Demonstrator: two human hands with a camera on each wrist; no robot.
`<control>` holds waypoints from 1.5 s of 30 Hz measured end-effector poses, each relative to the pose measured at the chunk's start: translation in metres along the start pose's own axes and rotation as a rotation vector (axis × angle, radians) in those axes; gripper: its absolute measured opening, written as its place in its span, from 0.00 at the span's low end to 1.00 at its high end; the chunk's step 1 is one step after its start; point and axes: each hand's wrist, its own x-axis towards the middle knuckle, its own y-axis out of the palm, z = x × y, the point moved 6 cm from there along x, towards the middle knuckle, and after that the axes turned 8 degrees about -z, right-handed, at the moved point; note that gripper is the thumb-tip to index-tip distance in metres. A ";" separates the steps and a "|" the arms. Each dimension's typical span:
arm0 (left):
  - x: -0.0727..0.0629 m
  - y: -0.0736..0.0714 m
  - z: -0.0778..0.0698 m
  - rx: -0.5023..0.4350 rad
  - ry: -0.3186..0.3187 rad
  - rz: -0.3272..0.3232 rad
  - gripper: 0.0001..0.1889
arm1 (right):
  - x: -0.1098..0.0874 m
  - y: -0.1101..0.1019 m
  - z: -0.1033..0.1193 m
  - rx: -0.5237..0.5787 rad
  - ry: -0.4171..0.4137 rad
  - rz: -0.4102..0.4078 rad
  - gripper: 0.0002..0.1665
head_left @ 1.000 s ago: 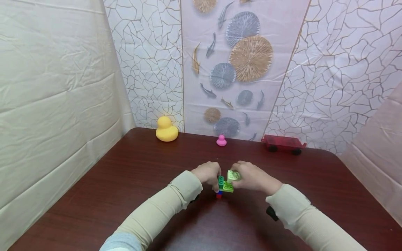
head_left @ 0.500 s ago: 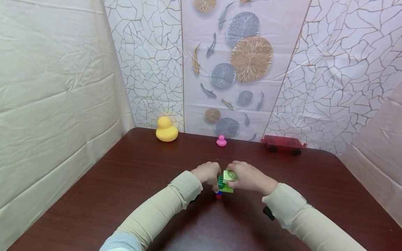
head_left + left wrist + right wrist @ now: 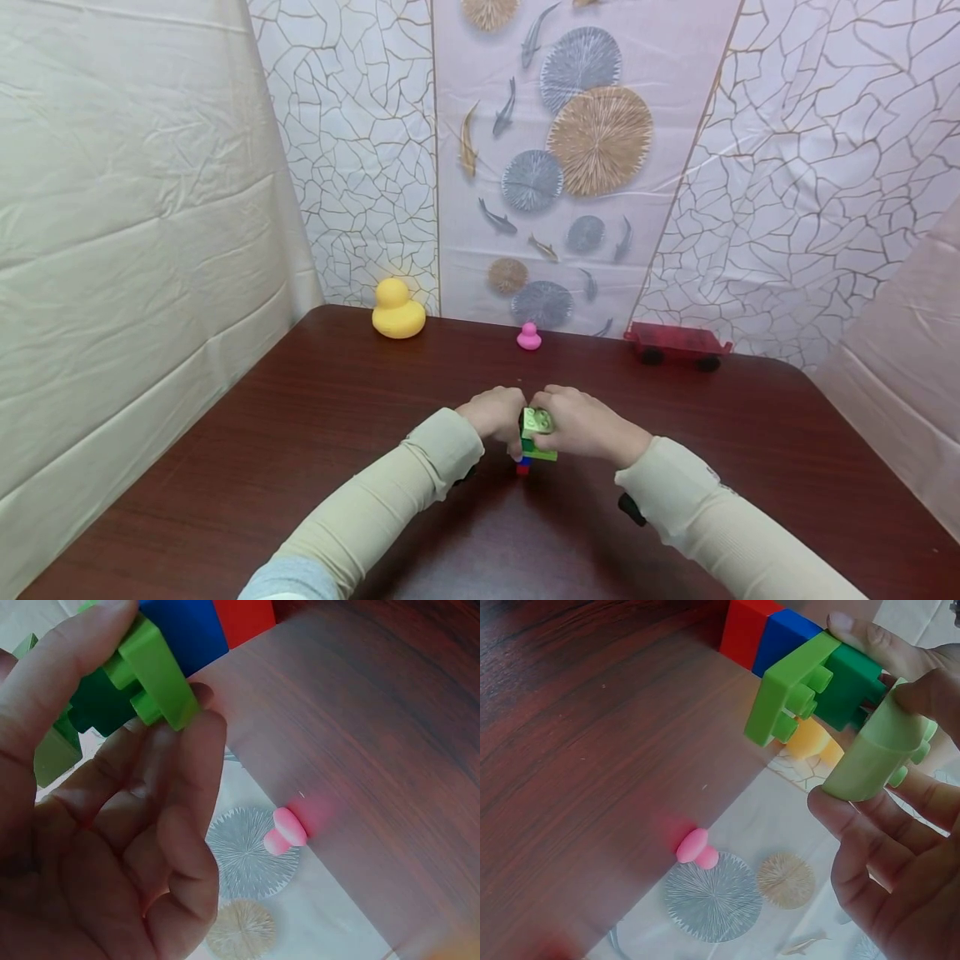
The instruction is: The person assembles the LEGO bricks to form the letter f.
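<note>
In the head view my left hand (image 3: pixel 495 414) pinches a stack of toy building bricks, held upright around its bright green part. From the bottom the stack runs red brick (image 3: pixel 746 634), blue brick (image 3: pixel 786 641), bright green plate (image 3: pixel 780 694) jutting to one side, then dark green brick (image 3: pixel 847 686). My right hand (image 3: pixel 585 425) holds a pale green curved brick (image 3: pixel 874 754) between thumb and fingers. This brick sits right at the studs of the dark green brick; whether the two touch, I cannot tell.
A dark reddish-brown table (image 3: pixel 300 467) lies beneath both hands. Along its far edge stand a yellow duck (image 3: pixel 398 310), a small pink duck (image 3: pixel 528 337) and a red wheeled cart (image 3: pixel 677 343). Patterned cloth (image 3: pixel 360 167) hangs behind.
My right hand has moved left with the pale green curved brick, from beside the stack to over the dark green brick. The left hand and stack have stayed in place.
</note>
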 end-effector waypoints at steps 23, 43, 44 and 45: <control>0.000 0.000 -0.001 0.000 0.003 0.002 0.16 | 0.004 0.002 0.001 -0.029 -0.014 0.028 0.17; 0.000 0.001 0.000 -0.042 0.032 0.019 0.16 | 0.009 0.005 -0.004 0.083 0.024 0.079 0.13; 0.000 0.001 0.000 -0.039 0.038 0.021 0.16 | 0.009 0.006 -0.005 0.088 0.028 0.080 0.13; 0.001 0.001 0.000 -0.037 0.045 0.024 0.16 | 0.009 0.006 -0.005 0.090 0.031 0.080 0.13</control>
